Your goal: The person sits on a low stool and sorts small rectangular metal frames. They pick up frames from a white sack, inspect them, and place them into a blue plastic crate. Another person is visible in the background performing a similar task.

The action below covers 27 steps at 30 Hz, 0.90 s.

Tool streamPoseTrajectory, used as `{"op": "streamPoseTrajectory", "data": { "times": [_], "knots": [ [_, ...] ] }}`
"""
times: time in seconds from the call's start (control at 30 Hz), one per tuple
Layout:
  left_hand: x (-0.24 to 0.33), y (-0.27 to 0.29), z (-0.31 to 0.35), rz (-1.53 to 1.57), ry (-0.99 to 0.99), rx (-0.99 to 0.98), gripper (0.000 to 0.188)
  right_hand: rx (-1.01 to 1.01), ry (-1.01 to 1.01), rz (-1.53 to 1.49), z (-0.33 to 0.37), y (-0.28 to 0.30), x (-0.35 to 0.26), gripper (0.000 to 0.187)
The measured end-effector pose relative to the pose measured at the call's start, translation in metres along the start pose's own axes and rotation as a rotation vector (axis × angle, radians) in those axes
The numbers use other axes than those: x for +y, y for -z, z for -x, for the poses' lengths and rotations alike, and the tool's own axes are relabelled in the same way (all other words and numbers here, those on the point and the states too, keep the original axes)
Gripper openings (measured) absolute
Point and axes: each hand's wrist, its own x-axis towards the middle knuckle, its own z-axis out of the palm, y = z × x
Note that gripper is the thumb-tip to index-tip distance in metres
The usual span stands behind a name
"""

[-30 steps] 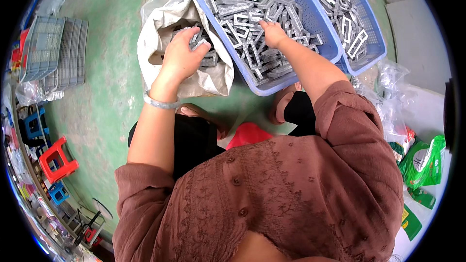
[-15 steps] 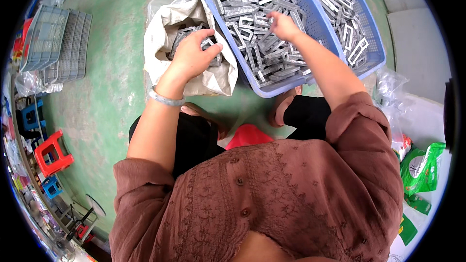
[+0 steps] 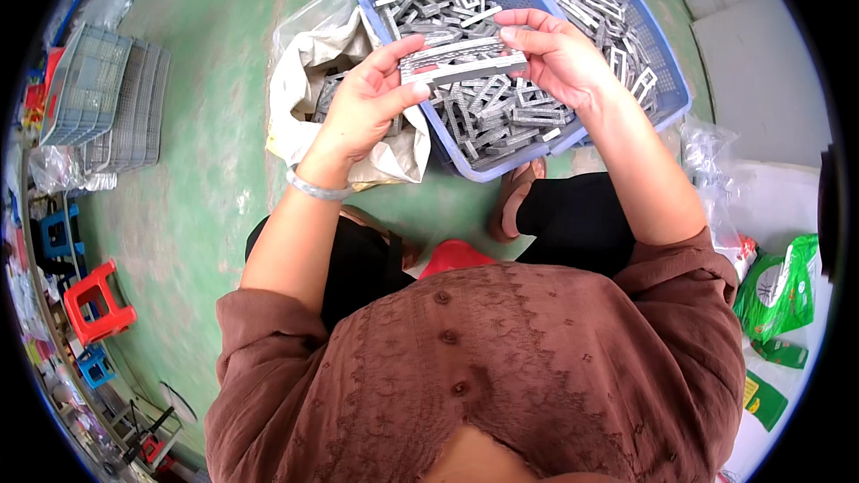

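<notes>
A grey rectangular metal frame (image 3: 474, 68) is held up between my two hands, above the near part of the blue plastic basket (image 3: 490, 172). My left hand (image 3: 369, 100) grips its left end between thumb and fingers. At the right end, my right hand (image 3: 564, 58) has its thumb and fingers closed on the same frame. Below it, many similar metal frames (image 3: 501, 105) lie heaped loosely in the basket. Under my left hand stands an open white sack (image 3: 295, 94) with more grey metal pieces (image 3: 329, 97) inside, partly hidden by that hand.
A second blue basket (image 3: 682, 94) of metal frames adjoins on the right. Grey crates (image 3: 89, 85), a red stool (image 3: 100, 302) and a loaded shelf line the left. Green bags (image 3: 777, 291) and clear plastic (image 3: 707, 156) lie at the right, by the wall.
My left hand has come up from the sack and my right hand out of the basket. Both have met on a metal frame, which is lifted over the basket.
</notes>
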Motion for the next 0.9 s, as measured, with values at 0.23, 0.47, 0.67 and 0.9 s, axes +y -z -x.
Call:
{"op": "streamPoseTrajectory", "data": {
  "times": [0.23,0.47,0.67,0.9],
  "knots": [
    [0.002,0.007,0.005,0.069,0.021,0.049,0.046,-0.036,0.059,-0.036,0.022,-0.015,-0.003,0.028],
    [0.001,0.009,0.004,0.164,0.075,0.117,0.036,-0.052,0.052,0.037,0.027,-0.014,-0.001,0.033],
    [0.004,0.005,0.005,0.072,0.140,0.192,0.045,-0.047,0.008,0.175,0.028,-0.013,0.001,0.034],
    [0.006,0.001,0.007,-0.047,0.212,0.171,0.067,0.037,-0.116,0.300,0.022,-0.015,0.005,0.034]
  ]
}}
